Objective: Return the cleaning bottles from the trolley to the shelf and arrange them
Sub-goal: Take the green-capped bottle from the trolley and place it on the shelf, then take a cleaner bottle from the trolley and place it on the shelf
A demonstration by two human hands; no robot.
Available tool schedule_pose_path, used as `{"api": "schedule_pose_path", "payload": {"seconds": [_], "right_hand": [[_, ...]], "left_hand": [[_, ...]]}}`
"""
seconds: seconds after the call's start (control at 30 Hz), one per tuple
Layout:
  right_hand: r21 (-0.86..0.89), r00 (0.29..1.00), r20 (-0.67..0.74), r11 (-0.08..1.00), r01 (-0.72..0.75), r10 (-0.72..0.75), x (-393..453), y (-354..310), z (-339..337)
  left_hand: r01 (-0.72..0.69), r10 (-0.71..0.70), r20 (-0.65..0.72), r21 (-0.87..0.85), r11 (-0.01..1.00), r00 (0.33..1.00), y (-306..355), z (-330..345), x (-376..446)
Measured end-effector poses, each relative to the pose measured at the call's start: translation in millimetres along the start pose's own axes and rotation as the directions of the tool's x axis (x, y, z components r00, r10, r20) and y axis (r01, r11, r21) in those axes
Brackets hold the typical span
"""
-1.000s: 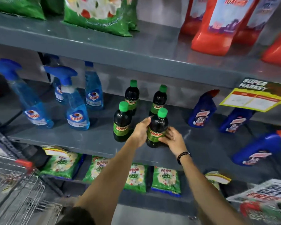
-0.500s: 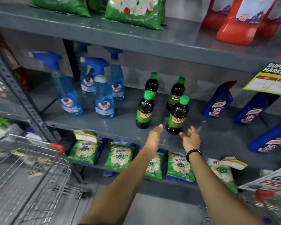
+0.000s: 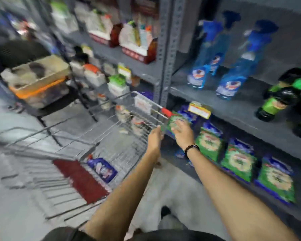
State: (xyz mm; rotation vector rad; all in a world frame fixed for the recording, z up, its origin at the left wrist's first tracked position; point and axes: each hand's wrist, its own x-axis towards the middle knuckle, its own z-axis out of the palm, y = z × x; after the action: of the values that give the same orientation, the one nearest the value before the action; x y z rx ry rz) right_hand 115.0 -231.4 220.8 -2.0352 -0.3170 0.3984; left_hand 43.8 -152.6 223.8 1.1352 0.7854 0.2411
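Both hands empty, fingers spread: left hand [image 3: 154,139], right hand [image 3: 182,132]. I'd reach for the trolley [image 3: 111,126] bottle [image 3: 102,169] at seven o'clock, gripping its body squarely.

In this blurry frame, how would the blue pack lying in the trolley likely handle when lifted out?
The blue pack lies flat on the trolley floor, so it looks like a soft pouch, likely to sag if gripped at one end. Lying flat, it probably will not roll. Its film looks glossy, so it may be slippery. Both the left hand and right hand look empty.
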Motion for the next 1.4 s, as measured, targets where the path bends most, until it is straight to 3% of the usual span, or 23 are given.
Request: {"api": "schedule_pose_path", "payload": {"seconds": [0.17,0.3,0.37,0.67,0.77,0.9,1.0,1.07,1.13,1.27,1.4], "right_hand": [[-0.106,0.944,0.327,0.990,0.093,-0.053,16,-32,124],[-0.226,0.858,0.513,0.967,0.118,0.015,33,-29,204],[-0.284,0.803,0.593,0.950,0.129,0.068,42,-20,244],[-0.531,0.598,0.715,0.837,0.130,0.361,71,86,383],[-0.541,0.543,0.711,0.841,0.015,0.447,74,117,410],[-0.497,0.476,0.743,0.864,-0.077,0.470,75,142,438],[-0.477,0.495,0.738,0.873,-0.096,0.458,77,149,454],[-0.493,0.516,0.724,0.867,-0.078,0.458,79,155,459],[-0.488,0.492,0.731,0.866,-0.106,0.473,80,157,462],[-0.478,0.454,0.746,0.866,-0.145,0.488,81,156,466],[-0.477,0.415,0.766,0.867,-0.145,0.491,85,153,469]], "left_hand": [[0.017,-0.099,-0.339,-0.237,0.971,0.935,0,-124,19],[-0.007,-0.264,-0.582,-0.421,0.907,0.769,-9,-197,34],[0.003,-0.362,-0.633,-0.493,0.870,0.685,-23,-226,48],[0.055,-0.670,-0.554,-0.749,0.660,0.495,-151,-283,135],[0.030,-0.736,-0.503,-0.816,0.577,0.453,-187,-277,152],[-0.111,-0.821,-0.447,-0.892,0.437,0.355,-212,-274,166],[-0.300,-0.849,-0.433,-0.889,0.347,0.303,-219,-275,176],[-0.392,-0.858,-0.423,-0.871,0.297,0.291,-221,-274,181],[-0.443,-0.856,-0.422,-0.856,0.267,0.299,-223,-275,186],[-0.479,-0.864,-0.414,-0.843,0.245,0.287,-229,-274,188],[-0.470,-0.869,-0.374,-0.861,0.195,0.325,-232,-272,183]]}}
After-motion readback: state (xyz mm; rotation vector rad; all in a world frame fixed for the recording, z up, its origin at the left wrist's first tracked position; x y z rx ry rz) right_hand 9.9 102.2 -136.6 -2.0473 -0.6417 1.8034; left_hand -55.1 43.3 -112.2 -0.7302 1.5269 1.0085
